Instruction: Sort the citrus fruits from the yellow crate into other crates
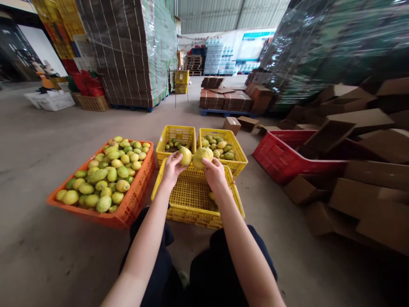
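My left hand (173, 169) holds a yellow-green fruit (185, 156) between its fingers. A larger yellow fruit (201, 157) is in my right hand (215, 171), close beside the first one. Both fruits are held up over the near yellow crate (185, 212), which has a few fruits at its right side, partly hidden by my right arm. Behind it stand a yellow crate (162, 141) with small green fruits and another yellow crate (240, 163) with green and yellow fruits. An orange crate (136, 202) heaped with yellow-green fruits is on the left.
A red crate (275, 158) and a pile of cardboard boxes (361, 194) lie on the right. Farther back are a wrapped stack (124, 51), a blue pallet (223, 113) with flat cartons, and a thin-legged stand with a yellow crate (181, 82).
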Motion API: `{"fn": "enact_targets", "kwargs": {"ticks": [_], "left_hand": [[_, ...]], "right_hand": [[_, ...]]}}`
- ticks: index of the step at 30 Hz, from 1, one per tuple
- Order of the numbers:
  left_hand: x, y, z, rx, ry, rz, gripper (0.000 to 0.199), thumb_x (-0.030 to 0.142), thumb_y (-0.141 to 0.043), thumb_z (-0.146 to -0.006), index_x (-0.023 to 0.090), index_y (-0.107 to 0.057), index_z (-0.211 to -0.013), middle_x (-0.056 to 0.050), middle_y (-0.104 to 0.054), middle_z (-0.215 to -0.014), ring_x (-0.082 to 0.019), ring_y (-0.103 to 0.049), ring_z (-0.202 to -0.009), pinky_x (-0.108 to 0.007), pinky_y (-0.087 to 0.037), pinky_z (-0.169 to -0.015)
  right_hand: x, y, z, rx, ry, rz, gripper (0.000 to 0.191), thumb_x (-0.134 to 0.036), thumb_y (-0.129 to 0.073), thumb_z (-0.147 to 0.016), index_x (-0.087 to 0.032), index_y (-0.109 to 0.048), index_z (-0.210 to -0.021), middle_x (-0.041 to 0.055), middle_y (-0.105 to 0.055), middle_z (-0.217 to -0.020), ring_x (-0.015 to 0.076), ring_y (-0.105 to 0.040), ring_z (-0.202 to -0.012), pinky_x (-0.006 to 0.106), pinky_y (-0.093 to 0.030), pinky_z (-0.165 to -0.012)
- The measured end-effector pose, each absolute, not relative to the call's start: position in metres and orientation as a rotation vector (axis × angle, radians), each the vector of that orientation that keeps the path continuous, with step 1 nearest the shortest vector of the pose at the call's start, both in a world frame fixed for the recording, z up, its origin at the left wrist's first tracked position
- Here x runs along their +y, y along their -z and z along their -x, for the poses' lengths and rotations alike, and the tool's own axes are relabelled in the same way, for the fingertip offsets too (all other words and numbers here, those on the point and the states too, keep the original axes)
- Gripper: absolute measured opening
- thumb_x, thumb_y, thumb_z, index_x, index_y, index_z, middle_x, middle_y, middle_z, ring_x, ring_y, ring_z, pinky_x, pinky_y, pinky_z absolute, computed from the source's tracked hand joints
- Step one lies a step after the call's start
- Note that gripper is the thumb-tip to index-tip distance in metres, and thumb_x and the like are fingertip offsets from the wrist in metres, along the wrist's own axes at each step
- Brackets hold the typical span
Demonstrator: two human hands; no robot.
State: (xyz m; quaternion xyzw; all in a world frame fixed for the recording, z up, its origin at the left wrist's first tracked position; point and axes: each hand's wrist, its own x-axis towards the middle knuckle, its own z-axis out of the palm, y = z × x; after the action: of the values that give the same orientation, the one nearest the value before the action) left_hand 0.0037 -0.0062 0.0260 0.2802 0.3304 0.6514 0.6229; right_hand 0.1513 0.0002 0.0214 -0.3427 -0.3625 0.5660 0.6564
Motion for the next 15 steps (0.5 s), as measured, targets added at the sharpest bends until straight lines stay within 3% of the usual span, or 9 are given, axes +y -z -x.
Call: {"fn": "enact_targets", "kwargs": {"ticks": [7,11,15], "left_hand": [[-0.005,-0.025,0.001,0.774,-1.515,-0.573,0.021,0.021,-0.070,-0.074,0.016,-0.068,-0.093,-0.007,-0.069,-0.107,-0.021,-0.066,-0.099,-0.039,-0.058,-0.089],[-0.001,-0.022,0.003,0.772,-1.517,-0.578,0.020,0.029,-0.063,-0.083,0.017,-0.066,-0.098,-0.010,-0.068,-0.117,-0.024,-0.067,-0.101,-0.041,-0.060,-0.086],[0.001,-0.019,-0.001,0.857,-1.541,-0.608,0.025,0.037,-0.056,-0.090,0.020,-0.063,-0.105,-0.010,-0.065,-0.124,-0.027,-0.063,-0.113,-0.041,-0.060,-0.086]], "right_hand": [[0.000,-0.024,-0.161,-0.853,-1.436,0.754,0.036,-0.029,-0.084,-0.053,-0.022,-0.069,-0.085,-0.0027,-0.073,-0.076,0.0140,-0.066,-0.068,0.024,-0.050,-0.060],[0.002,-0.023,-0.163,-0.754,-1.459,0.750,0.041,-0.027,-0.084,-0.052,-0.026,-0.064,-0.088,-0.0075,-0.070,-0.071,0.0107,-0.065,-0.058,0.021,-0.050,-0.055],[0.004,-0.020,-0.162,-0.785,-1.483,0.794,0.034,-0.031,-0.080,-0.059,-0.025,-0.064,-0.088,-0.0055,-0.069,-0.072,0.0119,-0.065,-0.057,0.024,-0.053,-0.055]]}}
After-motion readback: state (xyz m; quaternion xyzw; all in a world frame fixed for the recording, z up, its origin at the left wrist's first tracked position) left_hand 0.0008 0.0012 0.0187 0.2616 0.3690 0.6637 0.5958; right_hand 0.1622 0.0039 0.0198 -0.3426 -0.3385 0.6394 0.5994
